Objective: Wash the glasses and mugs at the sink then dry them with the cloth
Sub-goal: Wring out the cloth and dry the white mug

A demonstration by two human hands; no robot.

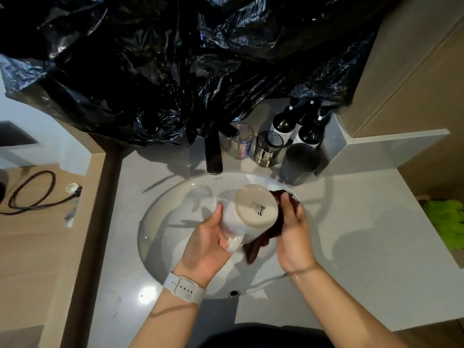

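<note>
White mug (251,212) held over the sink (160,222), tipped so its flat base faces up toward the camera — a dark printed mark shows on the base. Handle points down toward the person.

Left hand (211,237) grips the mug from the left side, thumb laid up along the wall, fingers curled under near the handle. A white watch (183,287) sits on that wrist.

Right hand (293,222) holds a dark cloth (273,222) pressed against the right side of the mug; fingers bent over the cloth, which hangs down past the handle to a loose end below.

Behind the sink, the black tap (213,154) stands at the rim. To its right on the grey counter (364,222): a clear glass (239,141), a second darker glass (267,149) just beside it, then a dark tumbler (298,163) — all upright. Two dark bottles (283,124) stand behind them. Black plastic sheeting (175,59) covers the wall above. Something bright green (447,222) lies at the right edge; cannot tell what.
</note>
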